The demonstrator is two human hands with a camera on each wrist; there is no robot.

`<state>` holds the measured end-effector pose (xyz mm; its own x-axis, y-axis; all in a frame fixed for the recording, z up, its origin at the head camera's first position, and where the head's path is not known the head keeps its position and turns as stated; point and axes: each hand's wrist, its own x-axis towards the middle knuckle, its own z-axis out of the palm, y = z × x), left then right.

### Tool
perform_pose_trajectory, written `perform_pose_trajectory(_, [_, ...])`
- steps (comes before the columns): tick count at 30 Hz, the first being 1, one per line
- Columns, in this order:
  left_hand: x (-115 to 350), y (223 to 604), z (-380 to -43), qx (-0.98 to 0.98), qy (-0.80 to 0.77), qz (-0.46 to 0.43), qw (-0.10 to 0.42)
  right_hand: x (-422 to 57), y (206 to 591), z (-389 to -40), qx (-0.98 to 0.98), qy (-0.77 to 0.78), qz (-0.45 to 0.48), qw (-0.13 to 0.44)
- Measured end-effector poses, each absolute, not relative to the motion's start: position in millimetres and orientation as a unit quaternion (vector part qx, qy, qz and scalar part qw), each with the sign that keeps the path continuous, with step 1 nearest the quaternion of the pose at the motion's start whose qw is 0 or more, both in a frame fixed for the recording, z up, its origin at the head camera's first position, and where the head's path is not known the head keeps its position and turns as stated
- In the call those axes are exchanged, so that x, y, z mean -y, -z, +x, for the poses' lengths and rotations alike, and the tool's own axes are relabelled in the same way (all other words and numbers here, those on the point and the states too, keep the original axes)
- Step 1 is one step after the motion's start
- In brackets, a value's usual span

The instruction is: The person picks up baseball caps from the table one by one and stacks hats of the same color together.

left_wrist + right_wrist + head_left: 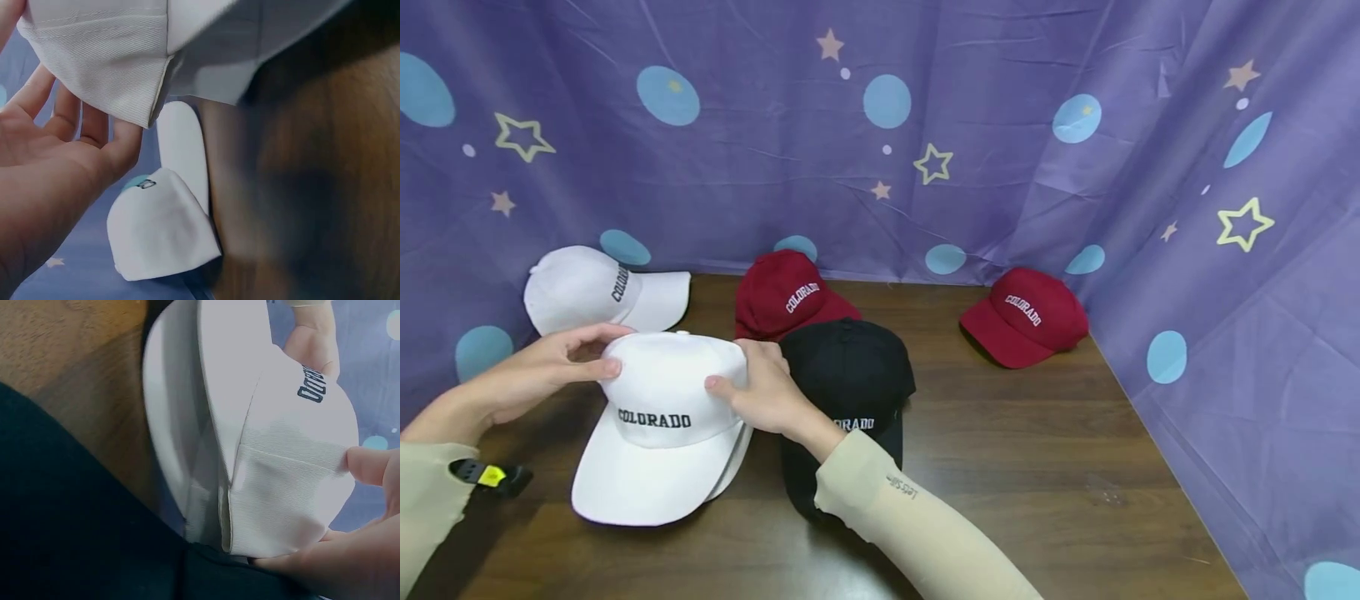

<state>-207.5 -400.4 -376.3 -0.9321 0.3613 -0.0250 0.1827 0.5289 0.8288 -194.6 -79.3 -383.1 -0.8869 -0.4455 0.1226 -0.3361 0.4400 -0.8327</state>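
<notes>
Both hands hold a white cap [662, 454] lettered COLORADO, its brim pointing toward me. My left hand [546, 367] grips the left side of the crown, thumb in front and fingers behind. On the other side, my right hand [767, 392] pinches the crown with its thumb on the front. A second white cap [737, 458] shows its brim just under the held one; its crown is mostly hidden. In the right wrist view, this lower brim [172, 394] lies beside the held cap [281, 481]. A black cap [846, 358] sits right of them, partly behind my right forearm.
Another white cap [580, 292] lies at the back left by the purple curtain [775, 125]. One red cap [775, 292] stands behind the black cap, and a second red cap [1030, 317] sits at the back right. All are on a brown wooden table [1037, 500].
</notes>
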Motion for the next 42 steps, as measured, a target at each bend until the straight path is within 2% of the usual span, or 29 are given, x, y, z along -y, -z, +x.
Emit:
perform_pose_trajectory(6, [403.2, 383.8, -205.2, -0.883, -0.437, 0.147, 0.091, 83.9, 392.2, -196.5, -0.855, 0.460, -0.233, 0.057])
perform_pose_trajectory(17, [407.9, 394.0, -202.4, -0.887, -0.427, 0.136, 0.111, 89.5, 401.5, -196.7, -0.854, 0.461, -0.235, 0.056])
perform_pose_trajectory(26, [417.9, 402.0, -203.4, -0.889, -0.428, 0.133, 0.095, 92.8, 408.3, -196.4, -0.869, 0.412, -0.271, 0.042])
perform_pose_trajectory(42, [424.8, 401.1, -199.9, -0.896, -0.420, 0.120, 0.084, 93.5, 412.4, -192.5, -0.882, 0.364, -0.286, 0.083])
